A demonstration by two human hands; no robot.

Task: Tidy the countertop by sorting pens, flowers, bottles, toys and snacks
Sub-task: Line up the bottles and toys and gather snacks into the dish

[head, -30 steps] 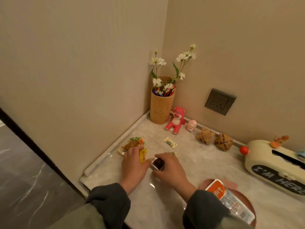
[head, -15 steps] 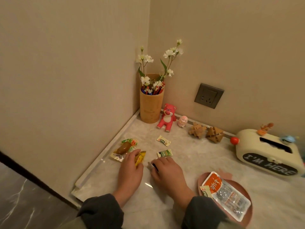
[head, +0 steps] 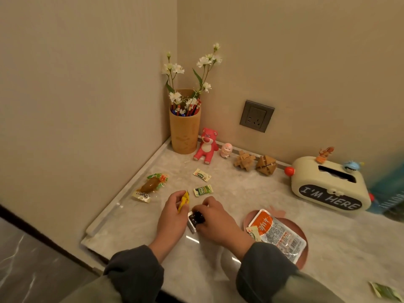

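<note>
Fig. | left hand (head: pixel 172 215) is pinching yellow packet (head: pixel 184 201), fingers curled | right hand (head: pixel 218 221) is gripping dark packet (head: pixel 195 217), seemingly foil-ended, near the countertop's (head: pixel 229 186) front edge | risk: slick wrappers slipping during transfer toward pink plate (head: pixel 305 253)

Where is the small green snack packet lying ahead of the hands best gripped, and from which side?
Probably pinch the green packet by a short end, from above and the near side: it lies flat on the countertop, thin, with free space around it.
</note>
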